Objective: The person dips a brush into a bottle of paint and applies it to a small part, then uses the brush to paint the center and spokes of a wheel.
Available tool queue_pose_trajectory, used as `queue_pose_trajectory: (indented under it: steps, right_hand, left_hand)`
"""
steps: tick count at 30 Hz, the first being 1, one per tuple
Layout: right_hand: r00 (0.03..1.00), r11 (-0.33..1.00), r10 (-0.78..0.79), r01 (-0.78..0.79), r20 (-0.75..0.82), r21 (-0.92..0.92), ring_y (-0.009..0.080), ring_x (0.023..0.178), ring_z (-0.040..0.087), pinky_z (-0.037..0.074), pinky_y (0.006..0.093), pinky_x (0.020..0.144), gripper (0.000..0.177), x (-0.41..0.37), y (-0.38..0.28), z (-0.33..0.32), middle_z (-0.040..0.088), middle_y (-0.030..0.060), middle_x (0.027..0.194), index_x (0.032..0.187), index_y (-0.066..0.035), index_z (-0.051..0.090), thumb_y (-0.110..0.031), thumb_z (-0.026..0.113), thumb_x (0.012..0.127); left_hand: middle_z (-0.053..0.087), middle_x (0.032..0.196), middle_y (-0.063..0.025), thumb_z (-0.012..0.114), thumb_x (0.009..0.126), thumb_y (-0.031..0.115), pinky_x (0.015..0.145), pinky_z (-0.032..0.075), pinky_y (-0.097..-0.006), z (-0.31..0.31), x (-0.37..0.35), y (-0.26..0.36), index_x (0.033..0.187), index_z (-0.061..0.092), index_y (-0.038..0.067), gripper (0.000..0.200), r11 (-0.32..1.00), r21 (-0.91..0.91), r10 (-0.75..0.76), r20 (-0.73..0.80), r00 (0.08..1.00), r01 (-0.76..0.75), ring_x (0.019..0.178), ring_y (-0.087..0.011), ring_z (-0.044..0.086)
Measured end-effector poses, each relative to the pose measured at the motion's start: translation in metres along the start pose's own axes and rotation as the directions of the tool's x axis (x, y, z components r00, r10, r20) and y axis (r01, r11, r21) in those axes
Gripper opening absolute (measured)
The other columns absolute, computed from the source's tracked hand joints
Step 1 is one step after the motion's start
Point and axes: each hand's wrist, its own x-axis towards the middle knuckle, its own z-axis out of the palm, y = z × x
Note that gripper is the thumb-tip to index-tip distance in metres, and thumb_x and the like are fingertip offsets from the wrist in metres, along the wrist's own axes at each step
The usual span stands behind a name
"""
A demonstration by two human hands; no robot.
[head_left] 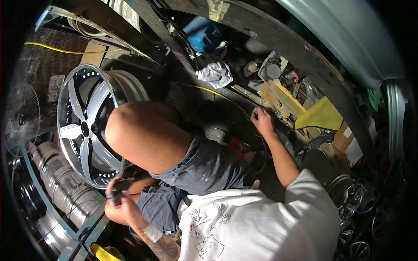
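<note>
My left hand [126,205] is closed around a small dark object [116,191] just below the wheel's lower rim; its kind is not clear. A large silver five-spoke wheel rim [69,131] stands upright in front of my bent knee. Out to the right is my right hand [263,121], its fingers curled together beside the yellow cord and the crowded tool area. What those fingers hold, if anything, is hidden. Near that wrist lies a dark power tool [317,142], and a yellow sheet [321,115] rests beyond it.
A white rag [215,74], a spray can [251,68] and a blue container [202,34] sit at the back. A yellow cord [208,90] crosses the floor. A fan [21,119] and metal barrels [56,172] stand at left. More wheels [359,250] lie at lower right.
</note>
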Motion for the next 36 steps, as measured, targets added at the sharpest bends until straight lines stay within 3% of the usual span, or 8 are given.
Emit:
queue_pose_trajectory:
  steps: [3,12,15,20,22,29,33,36]
  right_hand:
    - [0.997,0.991,0.058,-0.065,-0.06,-0.116,0.0403,0.079,0.067,0.053,0.0486,0.067,0.014,0.024,-0.019,-0.032,0.067,0.0208,0.089,0.094,-0.003,0.06,-0.009,0.066,0.083]
    - [0.835,0.781,0.428,-0.149,0.346,-0.606,0.0408,0.089,0.068,0.054,0.0503,0.078,0.023,0.075,-0.009,0.001,0.07,0.0201,0.096,0.11,-0.011,0.064,-0.01,0.054,0.089]
    - [0.88,0.816,0.366,-0.149,0.301,-0.558,0.0418,0.089,0.067,0.054,0.0503,0.077,0.024,0.063,-0.026,-0.005,0.07,0.0191,0.096,0.111,-0.014,0.064,-0.013,0.049,0.092]
    - [0.988,0.989,0.114,-0.123,0.105,0.082,0.0427,0.091,0.067,0.054,0.0467,0.079,0.024,-0.03,0.009,0.05,0.071,0.017,0.096,0.112,-0.012,0.066,-0.02,0.058,0.091]
    - [0.913,0.908,0.071,0.106,0.401,-0.404,0.0396,0.091,0.069,0.054,0.0445,0.079,0.028,-0.082,0.042,0.073,0.071,0.0186,0.095,0.109,-0.006,0.069,-0.024,0.06,0.088]
    - [0.61,0.864,0.492,-0.258,0.621,-0.432,0.0417,0.084,0.068,0.053,0.0503,0.073,0.028,-0.108,0.01,0.072,0.07,0.0203,0.091,0.098,-0.005,0.072,-0.023,0.065,0.076]
    - [0.685,0.902,0.425,-0.268,0.591,-0.338,0.0425,0.085,0.068,0.054,0.0498,0.074,0.025,-0.101,0.017,0.096,0.07,0.0234,0.091,0.093,-0.003,0.071,-0.021,0.061,0.08]
    - [0.834,0.974,0.225,-0.211,0.505,-0.086,0.0402,0.094,0.067,0.054,0.0474,0.078,0.027,-0.116,0.039,0.11,0.069,0.0245,0.1,0.101,0.0,0.068,-0.018,0.058,0.084]
  left_hand:
    - [0.057,0.125,-0.0148,0.076,0.085,0.023,0.099,0.049,-0.0411,-0.029,0.002,-0.001,0.126,0.047,0.007,0.052,0.956,-0.287,-0.031,0.101,0.994,0.059,0.116,-0.0275,0.056]
    - [0.064,0.115,-0.0132,0.079,0.076,0.029,0.096,0.046,-0.034,-0.041,-0.012,0.044,0.11,0.064,-0.002,0.048,0.95,0.246,0.048,0.492,0.869,-0.192,0.106,-0.0259,0.062]
    - [0.064,0.118,-0.0124,0.076,0.08,0.013,0.098,0.047,-0.0337,-0.043,-0.027,0.011,0.119,0.062,-0.005,0.045,0.989,0.103,-0.091,-0.105,0.99,0.102,0.109,-0.0221,0.062]
    - [0.062,0.124,-0.0149,0.074,0.083,0.01,0.099,0.048,-0.0346,-0.043,-0.06,-0.025,0.123,0.06,-0.003,0.044,0.955,0.01,-0.296,0.037,0.954,0.296,0.114,-0.0242,0.059]
    - [0.062,0.121,-0.0141,0.075,0.085,0.015,0.095,0.05,-0.0327,-0.023,-0.054,-0.014,0.123,0.06,-0.003,0.044,0.984,-0.011,-0.176,-0.072,0.982,0.176,0.112,-0.0226,0.06]
    - [0.064,0.119,-0.0121,0.062,0.088,0.001,0.096,0.046,-0.0297,-0.039,-0.047,-0.023,0.124,0.059,-0.005,0.037,0.989,0.033,-0.139,-0.117,0.983,0.144,0.11,-0.0184,0.06]
    - [0.062,0.122,-0.0135,0.061,0.091,0.004,0.101,0.045,-0.0358,-0.058,-0.028,-0.01,0.127,0.057,-0.004,0.036,0.92,0.386,0.019,0.129,0.992,-0.068,0.112,-0.0228,0.06]
    - [0.066,0.114,-0.013,0.05,0.085,-0.01,0.095,0.048,-0.0314,-0.028,-0.017,0.006,0.127,0.058,-0.004,0.043,0.989,0.146,0.021,-0.32,0.947,0.028,0.105,-0.0185,0.062]
